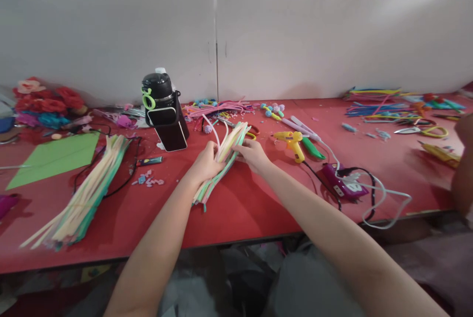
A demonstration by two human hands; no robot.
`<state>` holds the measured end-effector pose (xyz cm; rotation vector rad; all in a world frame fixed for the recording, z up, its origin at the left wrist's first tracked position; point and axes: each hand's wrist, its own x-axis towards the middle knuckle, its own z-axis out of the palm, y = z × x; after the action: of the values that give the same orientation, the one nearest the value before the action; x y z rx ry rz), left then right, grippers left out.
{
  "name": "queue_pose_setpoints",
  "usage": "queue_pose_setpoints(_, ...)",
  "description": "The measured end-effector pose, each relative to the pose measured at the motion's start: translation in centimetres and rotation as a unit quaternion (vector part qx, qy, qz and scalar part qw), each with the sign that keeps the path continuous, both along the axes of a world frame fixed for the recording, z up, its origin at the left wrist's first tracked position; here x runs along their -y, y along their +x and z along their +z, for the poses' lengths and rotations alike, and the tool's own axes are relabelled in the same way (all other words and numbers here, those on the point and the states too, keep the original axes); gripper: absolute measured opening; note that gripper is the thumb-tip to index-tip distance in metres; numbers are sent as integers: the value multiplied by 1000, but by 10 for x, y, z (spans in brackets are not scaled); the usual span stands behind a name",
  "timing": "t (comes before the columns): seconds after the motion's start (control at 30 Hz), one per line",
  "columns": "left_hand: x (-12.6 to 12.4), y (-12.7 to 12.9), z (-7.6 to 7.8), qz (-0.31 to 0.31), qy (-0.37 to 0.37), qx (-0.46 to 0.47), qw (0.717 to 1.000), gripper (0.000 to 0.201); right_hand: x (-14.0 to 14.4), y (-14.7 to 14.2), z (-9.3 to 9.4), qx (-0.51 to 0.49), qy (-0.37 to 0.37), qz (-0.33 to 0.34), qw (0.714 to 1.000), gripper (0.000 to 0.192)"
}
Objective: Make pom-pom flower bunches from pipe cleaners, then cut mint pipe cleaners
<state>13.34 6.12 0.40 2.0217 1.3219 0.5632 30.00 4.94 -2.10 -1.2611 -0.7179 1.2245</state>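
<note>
A bundle of pastel pipe cleaners (221,171), cream, pink and mint green, is tilted over the red table between my hands. Around its left side, the fingers of my left hand (207,161) are closed. My right hand (253,155) pinches the green strands on the other side near the upper end. Two pale pink stems stick up apart from the rest. A larger bundle of cream and green pipe cleaners (86,193) lies to the left. Behind my hands are yellow-handled scissors (254,132), partly hidden, and loose pink pipe cleaners (221,108).
A black bottle in a holder (166,110) stands behind my left hand. Rightward lie a yellow glue gun (290,142), a hair straightener (301,128) and a purple power strip (342,184) with cables. Green paper (53,159) lies left. A white partition (111,36) closes the back. Another person's arm (463,169) is at far right.
</note>
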Motion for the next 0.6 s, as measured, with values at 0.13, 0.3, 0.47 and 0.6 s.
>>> queue_pose_setpoints(0.13, -4, 0, -3, -4, -24, 42, 999, 28, -1, 1, -1, -13, 7, -5, 1000, 13)
queue_pose_setpoints(0.3, -2, 3, 2, 34, -95, 95, 990, 20, 0, 0, 1, -34, 24, -3, 999, 13)
queue_pose_setpoints(0.47, 2, 3, 7, 25, -110, 123, 986, 22, 3, 1, 5, -53, 39, 17, 998, 8)
queue_pose_setpoints(0.6, 2, 2, 5, 7, -101, 121, 987, 31, 3, 0, 4, -60, 45, 23, 997, 11)
